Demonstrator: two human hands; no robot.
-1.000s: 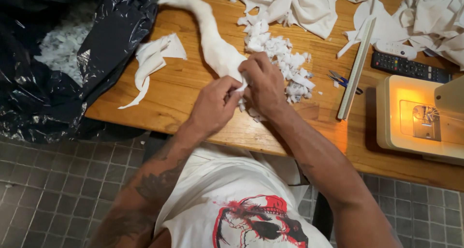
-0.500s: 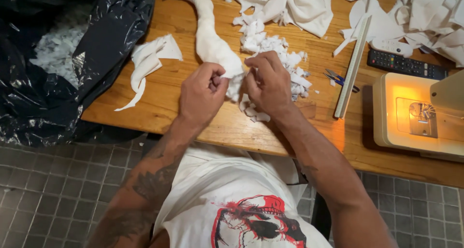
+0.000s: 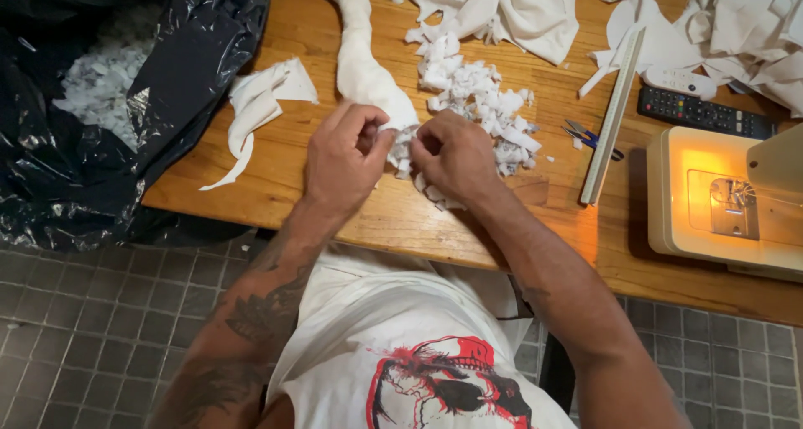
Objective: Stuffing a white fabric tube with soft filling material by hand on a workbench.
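The left hand point(image 3: 345, 157) is pinched shut on the open end of a long white tube point(image 3: 361, 57) of cloth. The tube lies on the table point(image 3: 335, 220) and snakes away toward the far edge. The right hand point(image 3: 456, 157) rests on a pile of small white scraps point(image 3: 477, 103) and its grip looks closed on a few bits, though the fingers hide them.

This looks like the stuffing step: scraps go into the mouth of the tube. The next move calls for holding the mouth open and pushing the bits in deep.

A black bag point(image 3: 167, 86) with more scraps sits at the left. A ruler point(image 3: 613, 115), scissors point(image 3: 590, 136), a remote point(image 3: 703, 113) and a lit sewing machine point(image 3: 723, 199) are on the right.
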